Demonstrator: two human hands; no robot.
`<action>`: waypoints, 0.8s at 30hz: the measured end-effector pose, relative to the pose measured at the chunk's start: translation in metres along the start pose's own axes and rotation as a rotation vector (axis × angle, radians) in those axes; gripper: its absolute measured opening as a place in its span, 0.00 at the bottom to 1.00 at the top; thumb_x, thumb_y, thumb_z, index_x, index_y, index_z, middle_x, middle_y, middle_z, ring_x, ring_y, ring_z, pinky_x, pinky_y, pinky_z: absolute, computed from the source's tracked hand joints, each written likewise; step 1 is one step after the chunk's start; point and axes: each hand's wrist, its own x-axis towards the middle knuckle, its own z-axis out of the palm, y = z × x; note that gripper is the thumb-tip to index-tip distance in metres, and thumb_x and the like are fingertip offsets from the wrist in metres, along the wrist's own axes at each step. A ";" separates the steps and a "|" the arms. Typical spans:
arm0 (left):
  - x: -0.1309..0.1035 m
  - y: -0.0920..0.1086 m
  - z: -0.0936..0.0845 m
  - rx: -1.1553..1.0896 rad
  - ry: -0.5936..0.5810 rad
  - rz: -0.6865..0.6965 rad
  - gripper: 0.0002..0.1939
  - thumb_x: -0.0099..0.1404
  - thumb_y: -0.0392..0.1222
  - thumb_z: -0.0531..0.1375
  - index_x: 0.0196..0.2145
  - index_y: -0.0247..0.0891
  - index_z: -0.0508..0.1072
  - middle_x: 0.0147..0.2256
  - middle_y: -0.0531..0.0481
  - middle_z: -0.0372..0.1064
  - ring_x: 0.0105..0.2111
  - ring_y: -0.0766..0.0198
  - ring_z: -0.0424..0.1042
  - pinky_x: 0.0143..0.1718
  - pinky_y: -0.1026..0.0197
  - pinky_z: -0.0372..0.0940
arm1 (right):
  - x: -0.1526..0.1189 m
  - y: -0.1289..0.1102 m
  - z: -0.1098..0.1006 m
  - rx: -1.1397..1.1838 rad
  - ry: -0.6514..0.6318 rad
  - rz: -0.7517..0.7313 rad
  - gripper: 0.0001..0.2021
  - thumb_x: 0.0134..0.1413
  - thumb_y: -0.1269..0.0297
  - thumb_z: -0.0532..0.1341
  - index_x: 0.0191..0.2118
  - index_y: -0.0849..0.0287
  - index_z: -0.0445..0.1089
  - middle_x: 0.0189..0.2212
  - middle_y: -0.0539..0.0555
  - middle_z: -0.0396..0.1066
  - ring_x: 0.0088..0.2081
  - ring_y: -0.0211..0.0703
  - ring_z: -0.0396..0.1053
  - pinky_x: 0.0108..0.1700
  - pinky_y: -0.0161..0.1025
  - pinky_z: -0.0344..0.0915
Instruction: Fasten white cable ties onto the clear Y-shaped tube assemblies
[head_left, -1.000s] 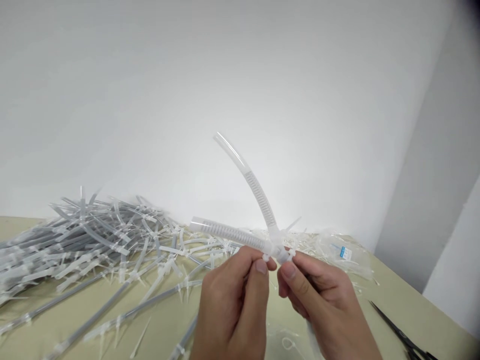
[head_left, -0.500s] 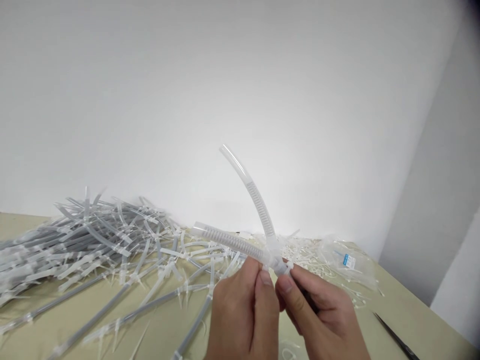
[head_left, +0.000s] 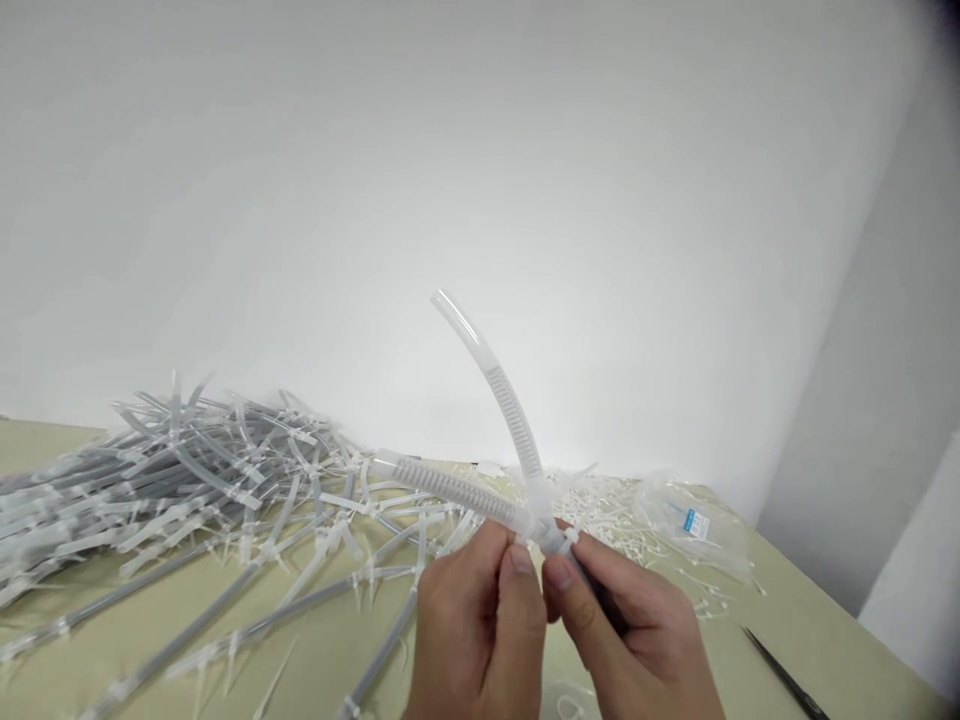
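A branched tube assembly [head_left: 517, 420] is raised in front of me, with two clear arms that have a ribbed, coil-like pattern inside. One arm curves up and the other leans left; a whitish joint [head_left: 541, 515] links them to a grey tube. My left hand [head_left: 484, 625] is closed, thumb and fingers pinching just under the joint. Closed around the grey tube is my right hand [head_left: 634, 630], its fingertips beside a small white cable-tie head [head_left: 570, 538]. The fingertips of both hands nearly meet. What lies between the left fingers is partly hidden.
Similar tube assemblies [head_left: 195, 465] are heaped at the left, and several more lie across the table [head_left: 300, 690]. Behind my hands are loose white cable ties [head_left: 611, 515] and a clear plastic bag [head_left: 705, 545]. A dark pointed tool [head_left: 784, 672] rests at right.
Both hands and the tube assembly have shifted slightly left in view. The grip looks the same, and the things on the table stay in place.
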 end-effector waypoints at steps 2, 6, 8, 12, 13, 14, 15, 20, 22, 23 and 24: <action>0.001 0.001 0.001 0.003 0.017 0.028 0.17 0.64 0.40 0.48 0.18 0.40 0.55 0.15 0.57 0.50 0.16 0.69 0.52 0.20 0.65 0.48 | 0.000 -0.002 0.000 0.002 0.015 0.019 0.16 0.54 0.52 0.58 0.24 0.58 0.67 0.19 0.50 0.63 0.25 0.39 0.62 0.28 0.34 0.63; 0.001 0.002 0.001 0.000 0.021 0.066 0.16 0.63 0.38 0.48 0.18 0.39 0.57 0.15 0.57 0.54 0.16 0.69 0.55 0.20 0.65 0.49 | 0.000 -0.007 -0.001 0.002 -0.007 0.046 0.16 0.55 0.51 0.58 0.24 0.58 0.67 0.19 0.49 0.62 0.23 0.37 0.59 0.26 0.32 0.60; 0.002 0.001 0.000 0.001 0.019 0.066 0.16 0.63 0.38 0.49 0.17 0.39 0.57 0.15 0.57 0.55 0.15 0.69 0.55 0.19 0.65 0.49 | 0.000 -0.008 -0.002 0.011 -0.025 0.065 0.17 0.55 0.52 0.58 0.24 0.58 0.66 0.19 0.48 0.60 0.22 0.35 0.57 0.24 0.31 0.56; 0.001 0.002 0.000 -0.023 0.009 0.056 0.16 0.63 0.39 0.49 0.18 0.40 0.58 0.14 0.57 0.56 0.15 0.69 0.56 0.19 0.64 0.49 | -0.001 -0.010 -0.003 0.036 -0.031 0.097 0.16 0.54 0.52 0.58 0.24 0.58 0.65 0.19 0.48 0.60 0.22 0.34 0.55 0.23 0.31 0.54; 0.001 0.002 0.000 -0.029 0.007 0.052 0.15 0.63 0.40 0.49 0.19 0.40 0.59 0.14 0.57 0.56 0.15 0.69 0.56 0.19 0.64 0.49 | -0.002 -0.010 -0.003 0.042 -0.034 0.111 0.16 0.54 0.52 0.58 0.24 0.58 0.65 0.20 0.49 0.61 0.22 0.34 0.55 0.22 0.31 0.54; 0.001 0.002 0.000 -0.028 0.010 0.049 0.15 0.64 0.40 0.49 0.19 0.40 0.59 0.14 0.57 0.55 0.15 0.68 0.55 0.19 0.64 0.49 | -0.002 -0.010 -0.003 0.048 -0.039 0.126 0.15 0.54 0.52 0.58 0.24 0.58 0.66 0.20 0.49 0.61 0.22 0.34 0.55 0.22 0.31 0.54; 0.001 0.003 0.000 -0.020 0.017 0.049 0.15 0.64 0.40 0.49 0.19 0.40 0.59 0.14 0.57 0.54 0.15 0.69 0.55 0.19 0.64 0.49 | -0.003 -0.009 -0.004 0.053 -0.044 0.138 0.15 0.54 0.52 0.58 0.25 0.58 0.66 0.20 0.49 0.61 0.22 0.34 0.55 0.22 0.31 0.53; 0.002 0.004 -0.001 0.047 0.031 0.085 0.16 0.64 0.37 0.48 0.18 0.39 0.55 0.14 0.58 0.49 0.15 0.71 0.51 0.18 0.66 0.47 | -0.001 -0.009 -0.003 0.041 -0.072 0.111 0.15 0.55 0.54 0.58 0.24 0.58 0.65 0.19 0.48 0.60 0.21 0.33 0.54 0.21 0.31 0.52; 0.003 0.004 0.000 0.045 0.025 0.092 0.16 0.64 0.37 0.48 0.19 0.39 0.55 0.14 0.59 0.49 0.15 0.71 0.51 0.18 0.66 0.46 | -0.001 -0.009 -0.003 0.055 -0.089 0.105 0.15 0.55 0.54 0.57 0.24 0.58 0.66 0.18 0.47 0.58 0.21 0.33 0.53 0.21 0.31 0.51; 0.003 0.004 0.000 0.032 0.018 0.091 0.16 0.65 0.37 0.47 0.19 0.39 0.55 0.14 0.59 0.49 0.15 0.71 0.51 0.18 0.66 0.46 | -0.001 -0.009 -0.003 0.068 -0.091 0.112 0.15 0.55 0.54 0.58 0.24 0.58 0.66 0.18 0.47 0.58 0.20 0.33 0.53 0.21 0.31 0.51; 0.003 0.004 0.000 0.015 0.009 0.086 0.16 0.65 0.37 0.47 0.19 0.39 0.55 0.14 0.59 0.50 0.14 0.72 0.51 0.18 0.66 0.46 | -0.001 -0.009 -0.003 0.080 -0.088 0.126 0.15 0.55 0.53 0.58 0.25 0.58 0.66 0.18 0.46 0.57 0.20 0.33 0.53 0.21 0.31 0.51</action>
